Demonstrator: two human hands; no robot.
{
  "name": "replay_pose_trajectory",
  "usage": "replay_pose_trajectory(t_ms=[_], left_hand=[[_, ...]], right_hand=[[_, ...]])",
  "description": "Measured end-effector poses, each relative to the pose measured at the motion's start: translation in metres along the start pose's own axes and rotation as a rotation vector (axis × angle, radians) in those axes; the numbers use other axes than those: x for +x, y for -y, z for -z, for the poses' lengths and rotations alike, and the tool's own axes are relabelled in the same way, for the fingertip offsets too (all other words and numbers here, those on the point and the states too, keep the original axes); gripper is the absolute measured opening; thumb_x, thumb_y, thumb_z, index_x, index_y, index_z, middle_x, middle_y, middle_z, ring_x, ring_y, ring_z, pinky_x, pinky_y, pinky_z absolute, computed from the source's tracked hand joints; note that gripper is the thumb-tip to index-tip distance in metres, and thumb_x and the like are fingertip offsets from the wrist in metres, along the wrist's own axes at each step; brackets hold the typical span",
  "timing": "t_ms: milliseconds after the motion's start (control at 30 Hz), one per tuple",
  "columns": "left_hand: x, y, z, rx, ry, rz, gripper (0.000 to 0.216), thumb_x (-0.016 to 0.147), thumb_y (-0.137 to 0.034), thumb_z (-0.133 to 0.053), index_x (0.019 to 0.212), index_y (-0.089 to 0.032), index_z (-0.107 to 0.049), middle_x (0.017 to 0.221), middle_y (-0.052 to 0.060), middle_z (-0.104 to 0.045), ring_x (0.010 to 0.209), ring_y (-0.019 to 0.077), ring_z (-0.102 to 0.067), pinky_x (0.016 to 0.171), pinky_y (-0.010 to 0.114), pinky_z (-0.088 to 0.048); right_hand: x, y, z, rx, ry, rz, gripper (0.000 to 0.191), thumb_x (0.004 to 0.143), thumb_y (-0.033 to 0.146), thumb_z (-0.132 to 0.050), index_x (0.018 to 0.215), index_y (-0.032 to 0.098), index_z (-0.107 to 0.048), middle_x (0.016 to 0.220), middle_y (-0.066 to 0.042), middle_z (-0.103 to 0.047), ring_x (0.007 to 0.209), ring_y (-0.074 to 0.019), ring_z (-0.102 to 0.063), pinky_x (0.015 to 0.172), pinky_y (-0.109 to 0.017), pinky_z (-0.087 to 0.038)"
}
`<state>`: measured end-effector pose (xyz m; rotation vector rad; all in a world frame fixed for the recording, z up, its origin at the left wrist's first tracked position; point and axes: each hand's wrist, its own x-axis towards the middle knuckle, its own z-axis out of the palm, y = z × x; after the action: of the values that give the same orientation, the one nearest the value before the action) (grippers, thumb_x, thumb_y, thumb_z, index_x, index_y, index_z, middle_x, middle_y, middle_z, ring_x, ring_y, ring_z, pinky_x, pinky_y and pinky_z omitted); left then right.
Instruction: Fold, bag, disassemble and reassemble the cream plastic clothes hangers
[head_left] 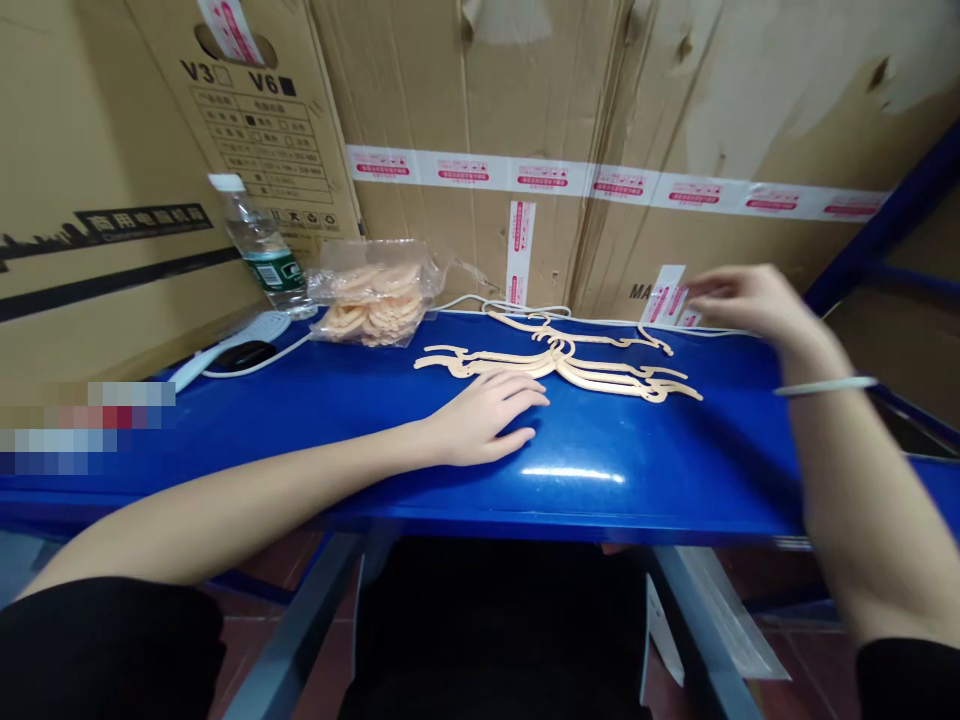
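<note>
Several beige plastic clothes hangers (607,380) lie partly overlapped on the blue tabletop, their hooks bunched near the middle. One hanger (577,332) rests a little farther back, close to the cardboard. My left hand (491,415) lies palm down at the front left edge of the hangers, fingers stretched out and apart, touching or almost touching the nearest one. Raised above the right rear of the table is my right hand (750,298), with its fingers loosely bent and slightly apart. Nothing shows in it, and it is apart from the hangers.
A clear bag of beige pieces (375,300) lies left of the hangers, beside a water bottle (262,250). A white cable (480,303) runs along the back of the blue table (637,470). Large cardboard boxes (450,100) wall off the rear and left. A blue post (885,230) slants at right.
</note>
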<state>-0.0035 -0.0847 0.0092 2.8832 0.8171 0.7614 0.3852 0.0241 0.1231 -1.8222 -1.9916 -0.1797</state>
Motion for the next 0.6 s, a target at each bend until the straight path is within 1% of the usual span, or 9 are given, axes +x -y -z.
replay_pose_trajectory(t_ms=[67, 100, 200, 267, 333, 400, 467, 533, 600], left_hand=[[0.000, 0.002, -0.004, -0.031, -0.012, 0.001, 0.034, 0.100, -0.031, -0.054, 0.131, -0.020, -0.062, 0.140, 0.014, -0.064, 0.136, 0.0292, -0.055, 0.119, 0.050, -0.041], [0.000, 0.003, -0.005, -0.041, -0.017, 0.001, 0.034, 0.100, -0.031, -0.054, 0.131, -0.019, -0.062, 0.139, 0.013, -0.064, 0.136, 0.0289, -0.055, 0.119, 0.049, -0.041], [-0.001, 0.003, -0.009, -0.059, -0.026, -0.006, 0.032, 0.100, -0.030, -0.054, 0.129, -0.017, -0.062, 0.136, 0.013, -0.065, 0.133, 0.0282, -0.057, 0.117, 0.048, -0.042], [-0.001, 0.002, -0.010, -0.077, -0.021, -0.008, 0.031, 0.101, -0.030, -0.053, 0.128, -0.017, -0.062, 0.134, 0.013, -0.066, 0.130, 0.0276, -0.058, 0.116, 0.047, -0.044], [-0.002, 0.002, -0.010, -0.094, -0.021, -0.004, 0.030, 0.101, -0.030, -0.053, 0.127, -0.017, -0.062, 0.132, 0.013, -0.067, 0.128, 0.0271, -0.059, 0.114, 0.046, -0.045], [-0.003, 0.002, -0.009, -0.109, -0.026, 0.004, 0.030, 0.100, -0.030, -0.053, 0.127, -0.018, -0.062, 0.131, 0.012, -0.067, 0.128, 0.0270, -0.059, 0.114, 0.046, -0.046], [-0.003, 0.001, -0.007, -0.132, -0.033, 0.015, 0.029, 0.100, -0.030, -0.054, 0.126, -0.019, -0.062, 0.131, 0.012, -0.068, 0.127, 0.0270, -0.060, 0.114, 0.046, -0.046], [-0.003, 0.000, -0.006, -0.175, -0.046, 0.035, 0.028, 0.099, -0.029, -0.054, 0.124, -0.019, -0.063, 0.130, 0.012, -0.068, 0.126, 0.0267, -0.061, 0.113, 0.046, -0.047], [-0.002, -0.001, -0.005, -0.237, -0.081, 0.070, 0.027, 0.098, -0.029, -0.056, 0.122, -0.019, -0.064, 0.128, 0.011, -0.069, 0.124, 0.0263, -0.062, 0.113, 0.047, -0.047]], right_hand=[[0.006, -0.005, -0.019, -0.088, 0.071, -0.001, 0.029, 0.093, 0.027, -0.076, 0.108, 0.003, -0.077, 0.104, -0.019, -0.076, 0.097, -0.0222, -0.069, 0.087, -0.034, -0.048], [0.008, -0.009, -0.029, -0.149, 0.101, -0.009, 0.033, 0.090, 0.029, -0.078, 0.107, 0.000, -0.077, 0.103, -0.021, -0.076, 0.097, -0.0227, -0.069, 0.085, -0.034, -0.045], [0.012, -0.020, -0.052, -0.279, 0.175, -0.061, 0.042, 0.090, 0.039, -0.076, 0.105, 0.000, -0.078, 0.103, -0.022, -0.075, 0.091, -0.0205, -0.067, 0.076, -0.033, -0.041], [0.012, -0.024, -0.060, -0.285, 0.222, -0.093, 0.039, 0.092, 0.041, -0.074, 0.096, 0.002, -0.080, 0.093, -0.020, -0.076, 0.081, -0.0189, -0.066, 0.072, -0.033, -0.041], [0.013, -0.025, -0.065, -0.285, 0.250, -0.113, 0.032, 0.092, 0.036, -0.076, 0.089, 0.004, -0.080, 0.084, -0.018, -0.075, 0.074, -0.0186, -0.065, 0.070, -0.032, -0.042], [0.012, -0.024, -0.067, -0.305, 0.242, -0.132, 0.023, 0.092, 0.027, -0.076, 0.089, 0.005, -0.080, 0.084, -0.018, -0.075, 0.075, -0.0195, -0.066, 0.069, -0.032, -0.043], [0.010, -0.022, -0.066, -0.324, 0.218, -0.157, 0.018, 0.091, 0.023, -0.075, 0.092, 0.005, -0.080, 0.089, -0.020, -0.075, 0.081, -0.0215, -0.069, 0.070, -0.032, -0.044], [0.008, -0.020, -0.061, -0.322, 0.158, -0.169, 0.025, 0.093, 0.028, -0.073, 0.093, 0.004, -0.079, 0.093, -0.024, -0.075, 0.087, -0.0241, -0.070, 0.073, -0.034, -0.045], [0.006, -0.014, -0.053, -0.262, 0.038, -0.163, 0.033, 0.095, 0.034, -0.072, 0.091, 0.002, -0.079, 0.092, -0.025, -0.075, 0.090, -0.0264, -0.071, 0.076, -0.036, -0.046]])
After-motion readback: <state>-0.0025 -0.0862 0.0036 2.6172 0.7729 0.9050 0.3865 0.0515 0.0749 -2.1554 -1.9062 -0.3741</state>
